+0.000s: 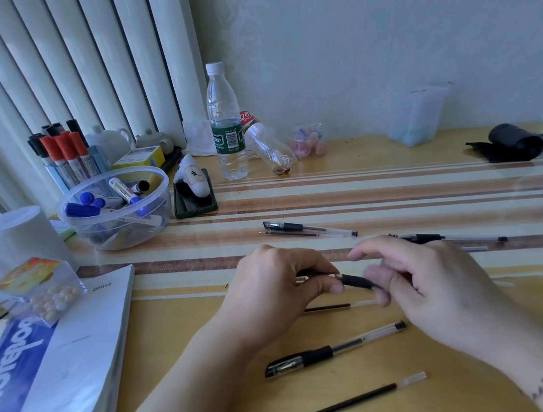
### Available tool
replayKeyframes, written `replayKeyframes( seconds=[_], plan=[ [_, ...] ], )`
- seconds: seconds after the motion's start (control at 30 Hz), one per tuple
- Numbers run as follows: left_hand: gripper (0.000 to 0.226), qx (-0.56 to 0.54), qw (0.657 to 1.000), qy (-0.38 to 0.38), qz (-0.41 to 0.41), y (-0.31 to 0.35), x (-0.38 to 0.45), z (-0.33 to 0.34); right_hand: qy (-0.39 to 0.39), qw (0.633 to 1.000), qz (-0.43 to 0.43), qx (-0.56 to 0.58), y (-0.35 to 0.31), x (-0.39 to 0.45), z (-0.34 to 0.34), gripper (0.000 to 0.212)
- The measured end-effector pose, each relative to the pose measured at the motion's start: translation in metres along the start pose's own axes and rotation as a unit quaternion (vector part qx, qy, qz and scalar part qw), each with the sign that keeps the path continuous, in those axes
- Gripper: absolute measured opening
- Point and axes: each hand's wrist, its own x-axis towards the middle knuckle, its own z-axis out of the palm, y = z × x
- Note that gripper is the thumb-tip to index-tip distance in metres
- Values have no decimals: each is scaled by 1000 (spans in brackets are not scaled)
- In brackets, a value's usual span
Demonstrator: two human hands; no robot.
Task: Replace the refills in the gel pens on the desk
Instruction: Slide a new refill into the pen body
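A pale wall and tall white slats back a yellow table (489, 350) crossed by brown and cream stripes. Above its middle, toward the near edge, the gel pen (352, 280) being worked on hangs between both hands. The left hand (273, 285) is closed round the clear barrel end, and the right hand (429, 285) pinches the black rubber sleeve at the tip end with thumb and fingers (the very tip is hidden behind them, so I cannot tell whether it is unscrewed).

A pen like this looks light and fairly stiff, its smooth plastic barrel likely to slip when twisted. The ribbed rubber sleeve is the sensible place for the turning hand, while the other steadies the barrel farther back. A loose refill (340, 306) lies just beneath the hands. It is thin and probably bends easily, so I would pick it up near its middle and feed it in straight.

Nearer the front edge lie a capped pen (334, 349) and another refill (357, 398). Beyond the hands lie a second capped pen (307, 228) with a refill (289, 233) beside it, and a third pen (454, 238) partly behind the right hand.

At the left edge are a clear bowl of markers (115, 209) and a thick book (60, 372), with a water bottle (226, 122) toward the back.
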Motion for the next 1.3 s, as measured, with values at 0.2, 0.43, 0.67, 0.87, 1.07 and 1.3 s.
replayKeyframes(
  seconds=[0.2, 0.43, 0.67, 0.87, 1.07, 1.3],
  plan=[
    [13, 7, 1000, 7, 1, -1, 1, -1, -52, 998, 17, -19, -7, -1, -3, 32],
    [17, 11, 999, 13, 48, -5, 0, 3, 15, 997, 25, -69, -6, -1, 0, 13],
    [21, -16, 998, 29, 54, 0, -2, 1, 0, 999, 37, -38, 3, 0, 5, 27],
    [23, -31, 999, -9, 8, 0, 0, 2, 11, 999, 36, -27, -1, 1, 3, 15],
    [28, -28, 999, -32, 19, 2, 0, 2, 18, 999, 30, -30, -5, 0, -1, 14],
    [29, 122, 987, -58, 86, 12, -5, 7, 23, 999, -24, -43, -17, 0, 1, 16]
  ],
)
